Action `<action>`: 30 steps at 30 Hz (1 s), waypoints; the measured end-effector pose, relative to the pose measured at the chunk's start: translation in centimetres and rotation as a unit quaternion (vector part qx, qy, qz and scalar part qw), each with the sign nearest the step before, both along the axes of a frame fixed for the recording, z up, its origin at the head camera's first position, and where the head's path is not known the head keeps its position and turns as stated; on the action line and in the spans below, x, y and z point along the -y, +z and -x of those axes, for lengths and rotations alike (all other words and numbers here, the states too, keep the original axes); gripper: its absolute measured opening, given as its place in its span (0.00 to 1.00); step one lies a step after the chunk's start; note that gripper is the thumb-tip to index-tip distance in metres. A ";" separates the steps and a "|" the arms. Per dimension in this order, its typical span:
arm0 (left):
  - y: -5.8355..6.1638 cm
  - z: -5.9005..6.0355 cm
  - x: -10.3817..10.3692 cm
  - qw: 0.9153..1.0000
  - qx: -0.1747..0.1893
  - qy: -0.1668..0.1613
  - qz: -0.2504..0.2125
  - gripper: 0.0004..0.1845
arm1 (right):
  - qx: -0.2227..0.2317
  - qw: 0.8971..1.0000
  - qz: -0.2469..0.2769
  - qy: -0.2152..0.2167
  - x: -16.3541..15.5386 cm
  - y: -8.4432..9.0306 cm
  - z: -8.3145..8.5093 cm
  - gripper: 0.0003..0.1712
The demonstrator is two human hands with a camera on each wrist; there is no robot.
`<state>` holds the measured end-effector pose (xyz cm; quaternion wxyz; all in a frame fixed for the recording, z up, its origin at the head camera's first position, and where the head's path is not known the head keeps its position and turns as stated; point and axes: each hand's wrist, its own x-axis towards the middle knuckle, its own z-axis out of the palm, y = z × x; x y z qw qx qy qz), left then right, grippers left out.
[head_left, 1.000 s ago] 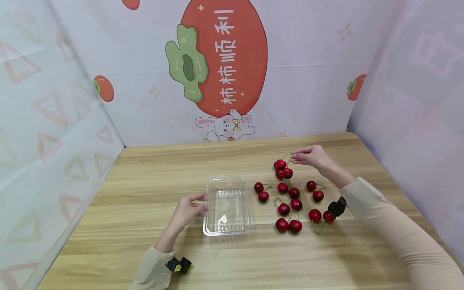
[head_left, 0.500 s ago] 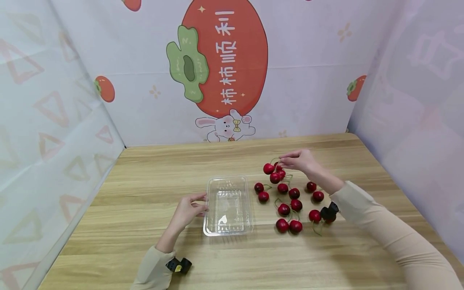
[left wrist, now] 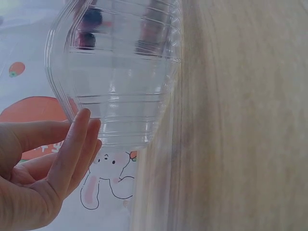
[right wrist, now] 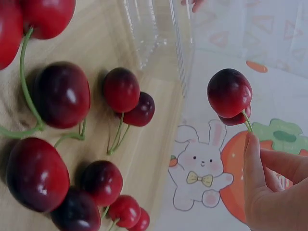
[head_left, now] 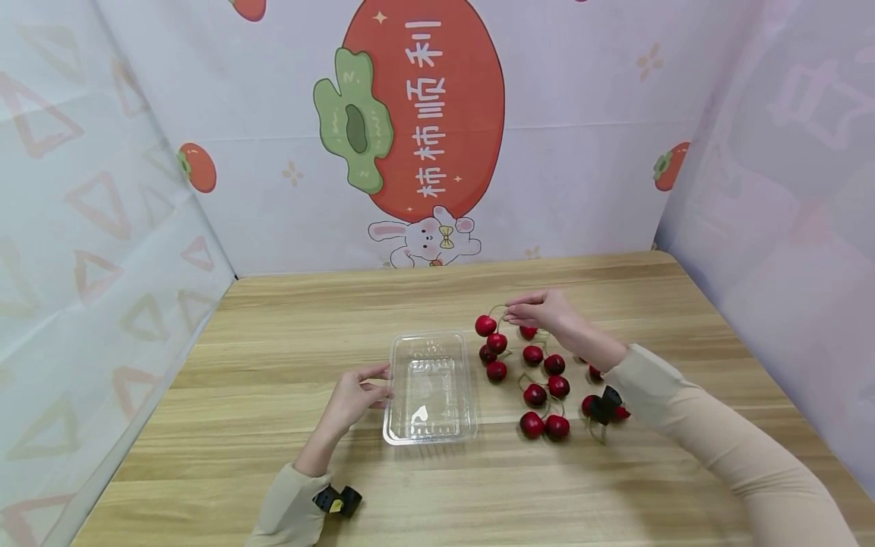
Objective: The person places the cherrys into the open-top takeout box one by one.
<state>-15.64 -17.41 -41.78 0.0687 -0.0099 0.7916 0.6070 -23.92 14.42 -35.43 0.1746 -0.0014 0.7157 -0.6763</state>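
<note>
My right hand [head_left: 543, 313] pinches the green stems of a pair of dark red cherries [head_left: 491, 334] between thumb and fingertips. They hang above the table, just right of a clear plastic container [head_left: 431, 346]; in the right wrist view the held cherry [right wrist: 229, 93] partly covers its twin. At the container's left side, my left hand [head_left: 355, 396] holds the edge, and the left wrist view shows its fingertips [left wrist: 82, 118] against the rim. No cherries lie inside the container. Below the held pair, another cherry pair [head_left: 497, 371] rests on the table.
Several more stemmed cherries [head_left: 533, 424] lie spread over the right half of the wooden table [head_left: 294, 319]. My right forearm and the wrist camera [head_left: 604, 406] partly cover some of them. A printed cloth backdrop [head_left: 581, 190] rises behind the table.
My right hand has moved left and slightly nearer, carrying the cherry pair away from the rear cherries toward the container. My left hand and the container have stayed in place.
</note>
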 end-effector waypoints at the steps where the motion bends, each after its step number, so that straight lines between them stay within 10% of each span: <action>1: 0.0 0.0 0.0 1.000 0.000 0.000 -0.001 0.24 | 0.002 1.000 0.003 0.000 0.2 -0.1 0.0 0.22; 30: 0.2 -0.1 0.0 1.000 -0.001 -0.009 -0.005 0.24 | 0.058 0.997 0.052 -0.009 4.9 -0.9 -0.8 0.20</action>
